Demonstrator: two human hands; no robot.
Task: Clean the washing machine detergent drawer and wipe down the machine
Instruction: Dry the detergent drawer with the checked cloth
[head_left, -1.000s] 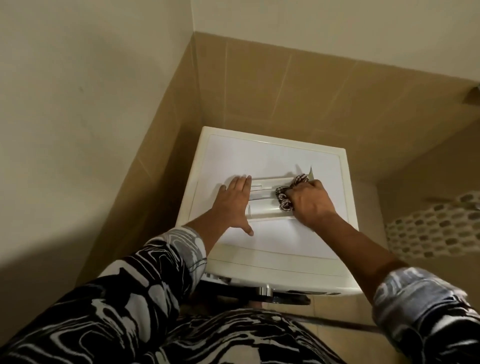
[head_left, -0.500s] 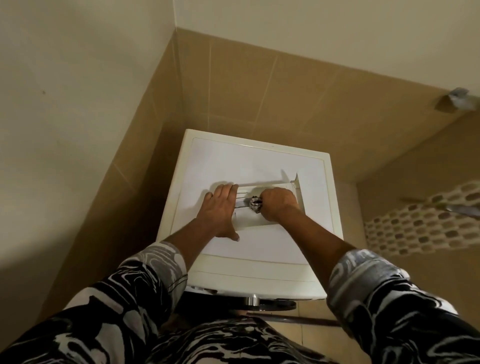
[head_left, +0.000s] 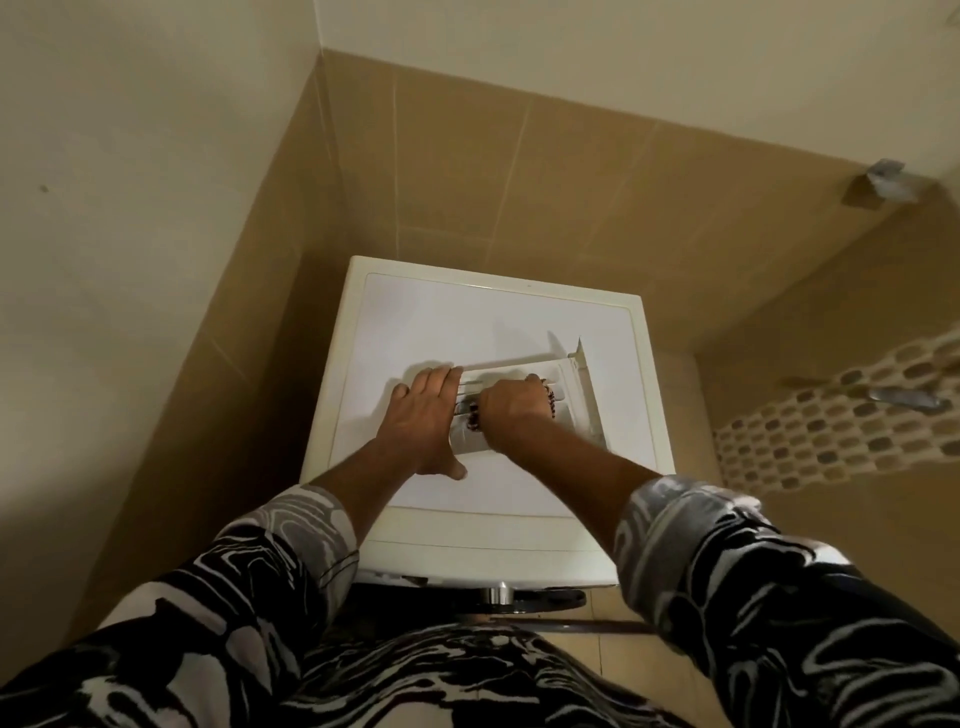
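Right hand (head_left: 511, 410) slid toward drawer (head_left: 566, 395) middle — fist clamped on cloth (head_left: 550, 402); left hand (head_left: 423, 415) flat, fingers spread, at drawer's left end.

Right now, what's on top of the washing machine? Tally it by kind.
Hands: 2, left hand flat on the drawer's end, right hand gripping the cloth
Detergent drawer: 1, lying on the washing machine top
Patterned cloth: 1, inside the drawer
Total: 4

White detergent drawer (head_left: 574, 387) lying flat atop the white washing machine (head_left: 441, 322), patterned cloth (head_left: 550, 400) bunched inside it
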